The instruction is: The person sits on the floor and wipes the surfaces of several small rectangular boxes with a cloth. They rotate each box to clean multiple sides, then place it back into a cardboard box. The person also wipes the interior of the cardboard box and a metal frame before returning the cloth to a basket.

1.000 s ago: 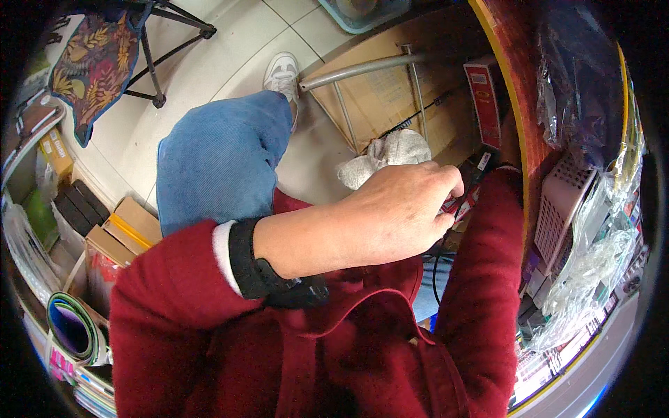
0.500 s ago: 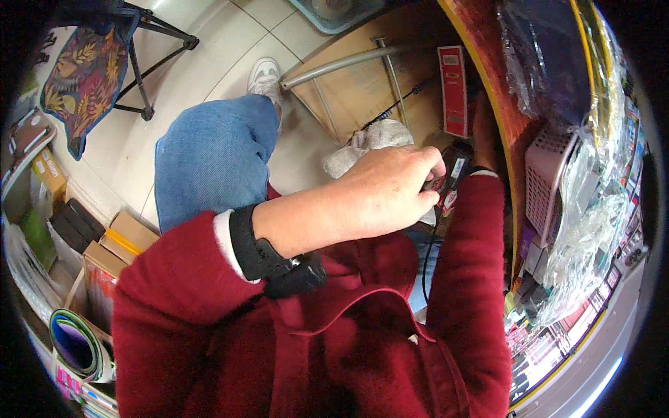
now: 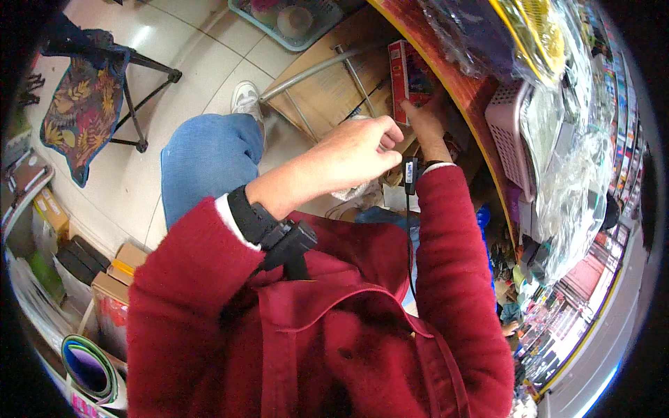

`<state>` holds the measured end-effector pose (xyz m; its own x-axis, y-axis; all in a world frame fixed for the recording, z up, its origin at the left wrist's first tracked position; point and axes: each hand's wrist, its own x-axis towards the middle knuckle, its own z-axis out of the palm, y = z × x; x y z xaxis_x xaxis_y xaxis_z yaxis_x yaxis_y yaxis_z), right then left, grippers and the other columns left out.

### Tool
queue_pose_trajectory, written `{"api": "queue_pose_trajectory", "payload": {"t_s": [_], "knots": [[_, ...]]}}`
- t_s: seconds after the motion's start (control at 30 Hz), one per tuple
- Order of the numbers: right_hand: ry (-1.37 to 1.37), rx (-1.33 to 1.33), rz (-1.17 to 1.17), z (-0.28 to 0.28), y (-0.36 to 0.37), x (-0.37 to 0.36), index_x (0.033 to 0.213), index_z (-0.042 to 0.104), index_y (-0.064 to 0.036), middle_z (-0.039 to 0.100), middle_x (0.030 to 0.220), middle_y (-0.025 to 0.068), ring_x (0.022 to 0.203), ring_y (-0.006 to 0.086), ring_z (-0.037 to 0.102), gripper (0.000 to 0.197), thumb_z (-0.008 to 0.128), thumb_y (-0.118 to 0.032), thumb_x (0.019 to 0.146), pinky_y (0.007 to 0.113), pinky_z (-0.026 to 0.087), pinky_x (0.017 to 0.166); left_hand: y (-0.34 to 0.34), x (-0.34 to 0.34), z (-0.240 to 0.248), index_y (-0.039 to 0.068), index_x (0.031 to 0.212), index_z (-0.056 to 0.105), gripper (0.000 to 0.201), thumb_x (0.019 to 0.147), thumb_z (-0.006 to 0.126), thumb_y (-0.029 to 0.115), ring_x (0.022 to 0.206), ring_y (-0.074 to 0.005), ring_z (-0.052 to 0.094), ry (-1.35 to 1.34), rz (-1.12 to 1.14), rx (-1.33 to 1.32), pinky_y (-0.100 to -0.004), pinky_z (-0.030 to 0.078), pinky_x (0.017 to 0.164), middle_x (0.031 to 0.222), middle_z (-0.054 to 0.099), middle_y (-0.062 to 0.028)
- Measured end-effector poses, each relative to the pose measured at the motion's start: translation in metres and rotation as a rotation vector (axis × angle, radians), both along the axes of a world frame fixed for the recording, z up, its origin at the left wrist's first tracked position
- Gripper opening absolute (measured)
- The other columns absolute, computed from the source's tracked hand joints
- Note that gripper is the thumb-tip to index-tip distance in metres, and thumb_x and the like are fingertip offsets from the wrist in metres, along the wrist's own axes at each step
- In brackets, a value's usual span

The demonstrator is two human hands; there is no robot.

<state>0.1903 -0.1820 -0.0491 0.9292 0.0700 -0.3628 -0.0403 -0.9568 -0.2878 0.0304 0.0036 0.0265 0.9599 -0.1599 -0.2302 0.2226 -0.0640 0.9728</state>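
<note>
Hands work close under the wooden counter (image 3: 456, 76) in the head view. The left hand (image 3: 355, 150) is raised in front of the chest, forearm bare from a rolled red sleeve (image 3: 202, 279) with a black strap (image 3: 254, 216) round the wrist. Its fingers are curled into a loose fist, thumb tucked against the forefinger; what they pinch, if anything, cannot be told. The right hand (image 3: 425, 125) reaches further in, wrist bent, its fingertips touching the lower edge of a red box (image 3: 408, 76) that stands upright just beneath the counter's edge; whether they grip it cannot be told. A thin black cable (image 3: 410, 209) with a small plug hangs just below that wrist. Left of the counter, a blue-jeaned knee (image 3: 209, 160) and a white shoe (image 3: 245, 97) sit over the tiled floor (image 3: 167, 42).
</note>
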Motion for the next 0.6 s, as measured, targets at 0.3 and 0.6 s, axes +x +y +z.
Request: {"api": "queue_pose_trajectory", "payload": {"t_s": [0.3,0.6], "knots": [[0.109,0.513,-0.259,0.012,-0.072,-0.053,0.140,0.036,0.0061,0.058,0.123,0.0222,0.108,0.0284,0.061,0.087,0.073,-0.039,0.075,0.035,0.046,0.094,-0.007,0.004,-0.015,0.002,0.128,0.053,0.047,0.088,0.066,0.024,0.099,-0.0184,0.062,0.127,-0.016,-0.086,-0.0306,0.051,0.083,0.117,0.063,-0.0127],[0.241,0.818,-0.177,0.045,-0.056,-0.154,0.143,0.033,0.0059,0.054,0.130,0.0229,0.119,0.0279,0.055,0.100,0.078,-0.041,0.067,0.035,0.042,0.102,-0.020,-0.009,-0.046,0.004,0.145,0.027,0.082,0.088,0.065,0.049,0.124,-0.0298,0.048,0.513,0.294,-0.274,-0.0418,0.050,0.091,0.147,0.033,-0.0179]]}}
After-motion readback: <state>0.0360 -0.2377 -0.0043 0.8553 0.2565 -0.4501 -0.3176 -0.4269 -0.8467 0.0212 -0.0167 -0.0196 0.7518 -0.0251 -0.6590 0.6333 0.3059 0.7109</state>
